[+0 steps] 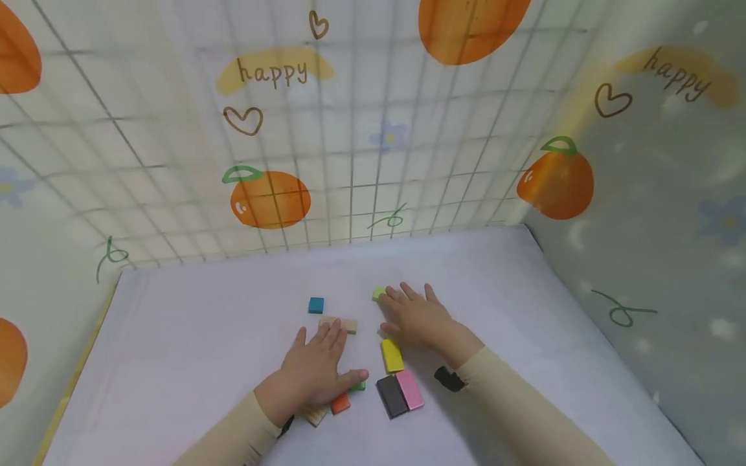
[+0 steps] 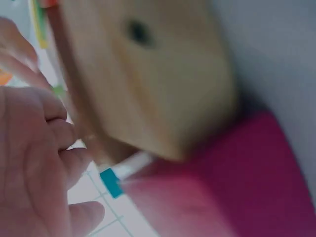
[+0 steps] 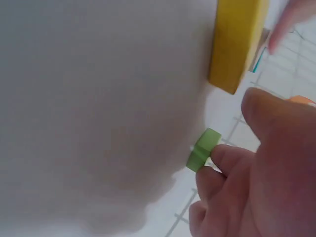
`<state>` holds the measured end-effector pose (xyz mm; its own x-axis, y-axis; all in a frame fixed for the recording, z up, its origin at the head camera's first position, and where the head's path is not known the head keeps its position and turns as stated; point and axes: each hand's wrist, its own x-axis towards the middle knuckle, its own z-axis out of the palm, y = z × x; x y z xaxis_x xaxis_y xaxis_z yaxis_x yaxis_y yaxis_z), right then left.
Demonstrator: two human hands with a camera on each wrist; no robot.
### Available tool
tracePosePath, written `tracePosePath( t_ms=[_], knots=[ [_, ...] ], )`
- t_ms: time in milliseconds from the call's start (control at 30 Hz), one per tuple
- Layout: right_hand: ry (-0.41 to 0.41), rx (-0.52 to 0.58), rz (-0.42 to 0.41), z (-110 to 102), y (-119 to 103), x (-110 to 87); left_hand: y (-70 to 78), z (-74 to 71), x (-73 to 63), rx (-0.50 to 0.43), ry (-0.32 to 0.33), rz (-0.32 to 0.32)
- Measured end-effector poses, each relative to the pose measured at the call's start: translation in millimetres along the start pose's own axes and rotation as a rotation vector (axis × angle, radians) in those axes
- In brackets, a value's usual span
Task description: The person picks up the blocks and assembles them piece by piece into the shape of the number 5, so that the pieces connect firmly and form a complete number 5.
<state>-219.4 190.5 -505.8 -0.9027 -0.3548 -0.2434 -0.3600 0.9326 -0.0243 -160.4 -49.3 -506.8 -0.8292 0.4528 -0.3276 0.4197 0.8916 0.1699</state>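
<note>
My left hand (image 1: 311,367) is spread palm down over several small blocks, its fingertips on a plain wooden block (image 1: 349,326). Partly covered by this hand are an orange block (image 1: 340,404), a green block (image 1: 360,386) and a wood-grain block (image 1: 315,415). The left wrist view shows a wooden block with a dark spot (image 2: 163,74) and a magenta block (image 2: 256,173) close up, blurred. With fingers extended, my right hand (image 1: 421,321) touches a light green block (image 3: 203,149) at its fingertips. Near its thumb lies a yellow block (image 1: 392,356).
A teal block (image 1: 316,305) lies beyond the left hand. Side by side, a dark grey block (image 1: 392,397) and a pink block (image 1: 410,389) lie nearer me. A white grid (image 1: 361,188) behind printed sheeting borders the white tabletop (image 1: 192,336) at the back.
</note>
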Motion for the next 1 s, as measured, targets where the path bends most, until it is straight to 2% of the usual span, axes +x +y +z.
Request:
tracePosePath(
  t_ms=[133,233,500,700,867,1000],
  knots=[
    [0.010,0.037,0.006,-1,6,-21.7,-0.9,-6.9,5.7,0.036,0.024,0.028],
    [0.002,0.072,-0.010,3,7,-22.6,1.1,-11.5,13.8,0.046,0.033,0.018],
    [-0.033,0.181,-0.014,1,15,-1.2,15.8,-9.7,39.9,0.058,0.049,-0.011],
    [-0.044,0.235,-0.017,-3,18,17.8,10.6,-11.6,63.6,0.086,0.095,-0.019],
    [-0.043,0.276,-0.037,-4,18,27.6,5.1,-12.2,73.6,0.081,0.097,-0.047],
    [-0.025,0.262,-0.027,-6,20,33.5,5.2,-15.3,77.9,0.065,0.109,-0.052]
  ],
)
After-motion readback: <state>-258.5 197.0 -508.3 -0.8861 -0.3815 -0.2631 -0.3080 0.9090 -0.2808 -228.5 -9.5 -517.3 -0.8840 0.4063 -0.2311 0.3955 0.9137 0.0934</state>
